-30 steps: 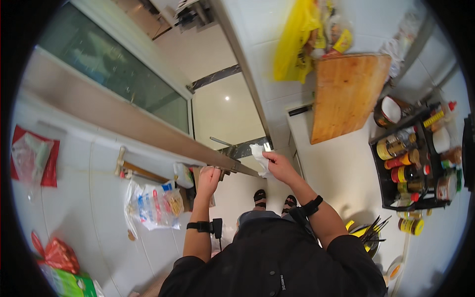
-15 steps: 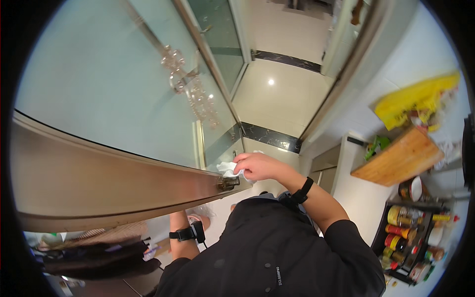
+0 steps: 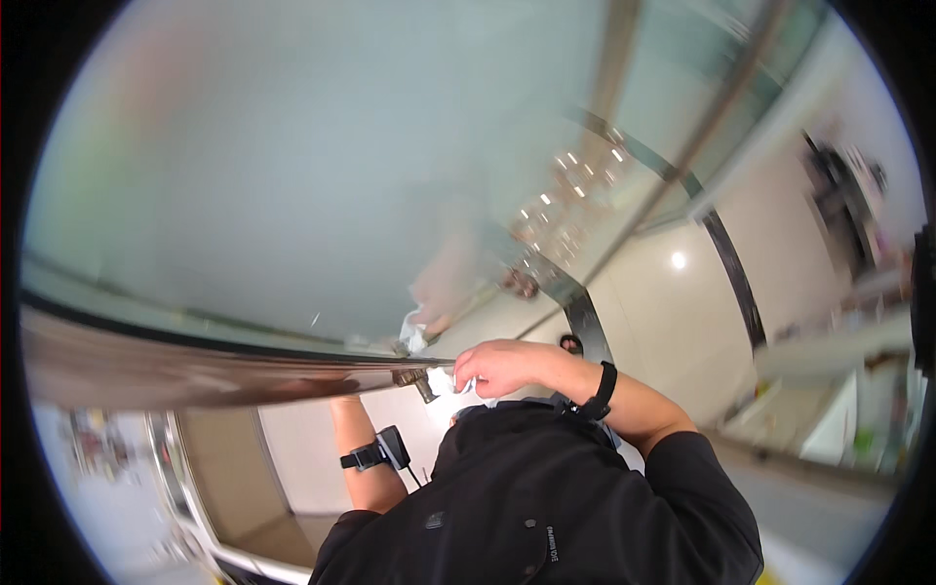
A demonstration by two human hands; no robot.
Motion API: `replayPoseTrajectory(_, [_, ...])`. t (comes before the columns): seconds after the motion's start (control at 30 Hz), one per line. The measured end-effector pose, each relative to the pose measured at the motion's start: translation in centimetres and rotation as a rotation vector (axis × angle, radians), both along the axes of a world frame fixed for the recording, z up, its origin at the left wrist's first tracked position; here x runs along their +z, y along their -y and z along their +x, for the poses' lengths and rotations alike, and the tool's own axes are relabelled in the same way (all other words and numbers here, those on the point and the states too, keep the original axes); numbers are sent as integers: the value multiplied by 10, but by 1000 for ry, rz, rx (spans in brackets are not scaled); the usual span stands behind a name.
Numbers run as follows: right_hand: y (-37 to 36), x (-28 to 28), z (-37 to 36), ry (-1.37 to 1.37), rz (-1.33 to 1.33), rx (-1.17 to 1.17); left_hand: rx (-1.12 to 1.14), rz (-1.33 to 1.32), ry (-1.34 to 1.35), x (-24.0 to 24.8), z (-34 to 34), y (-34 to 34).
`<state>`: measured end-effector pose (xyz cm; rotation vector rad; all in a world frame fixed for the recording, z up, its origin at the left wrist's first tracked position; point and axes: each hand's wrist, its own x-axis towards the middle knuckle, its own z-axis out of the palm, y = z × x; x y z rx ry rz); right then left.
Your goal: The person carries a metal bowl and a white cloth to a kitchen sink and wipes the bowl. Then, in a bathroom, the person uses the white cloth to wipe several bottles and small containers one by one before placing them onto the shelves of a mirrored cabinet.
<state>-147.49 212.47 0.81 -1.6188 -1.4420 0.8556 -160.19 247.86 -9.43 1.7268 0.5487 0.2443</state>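
Note:
My right hand (image 3: 497,369) is closed round a crumpled white cloth (image 3: 445,382), with its fingers bent over it. It is at the edge of a framed glass door (image 3: 322,224), right beside a metal door handle (image 3: 419,382). In the glass, a blurred reflection of the hand and cloth shows. My left forearm (image 3: 359,439), with a black strapped device, goes up behind the door's metal frame (image 3: 195,361). The frame hides my left hand.
A clear, beaded-looking pattern (image 3: 570,200) shows on the glass. Beyond the door lies a shiny tiled floor (image 3: 653,292) with dark strips (image 3: 731,278). A blurred counter (image 3: 829,419) with things on it stands at the right. A pale-edged cabinet (image 3: 229,487) is at the lower left.
The view has turned and the glass door now fills more of it. My right hand stays by the handle with the cloth, slightly lower in the picture. The bottle rack and cutting board have left view.

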Motion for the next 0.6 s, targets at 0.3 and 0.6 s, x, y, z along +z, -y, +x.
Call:
replayPoseTrajectory(0.3, [-89,46,66,-9,61,460,613,-430,210,97,2,104])
replayPoseTrajectory(0.6, [-90,29,75,-70,5,641,782,-135,320,118,26,144])
